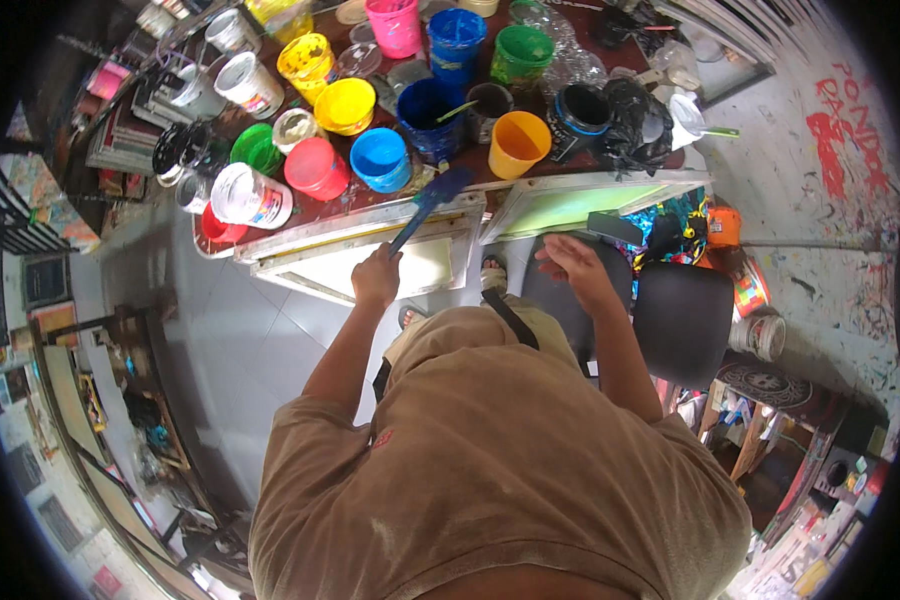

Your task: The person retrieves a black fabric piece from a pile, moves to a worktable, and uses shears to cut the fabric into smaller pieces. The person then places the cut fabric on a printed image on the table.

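My left hand (377, 277) is closed around the handle of a blue-coated spatula (444, 187). Its broad blade points up and to the right, over the front edge of the table. Near that blade stand a light blue paint tub (380, 160) and a dark blue bucket (429, 140) with a greenish stick in it. My right hand (573, 262) is raised over a black chair, its fingers stretched out and holding nothing. Closest above it is a screen frame (580, 207) with a green mesh.
The dark red table (475, 172) carries several paint tubs, among them an orange tub (519, 144), a red tub (317, 169) and a black plastic bag (638, 130). A pale-meshed screen frame (400, 270) leans below its front edge. Black chairs (682, 320) stand to the right.
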Motion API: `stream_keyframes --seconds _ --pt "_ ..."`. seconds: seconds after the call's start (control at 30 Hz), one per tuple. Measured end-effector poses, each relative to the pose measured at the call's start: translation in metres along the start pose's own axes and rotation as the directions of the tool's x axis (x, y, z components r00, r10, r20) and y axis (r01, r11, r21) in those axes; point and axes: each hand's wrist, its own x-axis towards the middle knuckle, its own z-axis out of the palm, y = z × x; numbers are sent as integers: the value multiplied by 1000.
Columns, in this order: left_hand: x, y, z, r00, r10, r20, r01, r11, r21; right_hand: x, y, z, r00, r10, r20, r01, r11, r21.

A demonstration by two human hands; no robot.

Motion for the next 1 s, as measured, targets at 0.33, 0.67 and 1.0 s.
stream_keyframes --seconds 0.33,0.67,1.0 --pt "31 -17 41 976 -84 -199 -26 869 -493 -11 23 -39 982 38 -183 -34 999 25" --pt "13 -56 34 866 -472 -165 105 496 -862 -3 101 -88 904 121 -410 -103 993 66" --pt "-5 -122 35 849 -437 297 517 568 -641 -163 347 -45 347 662 -664 -557 715 422"
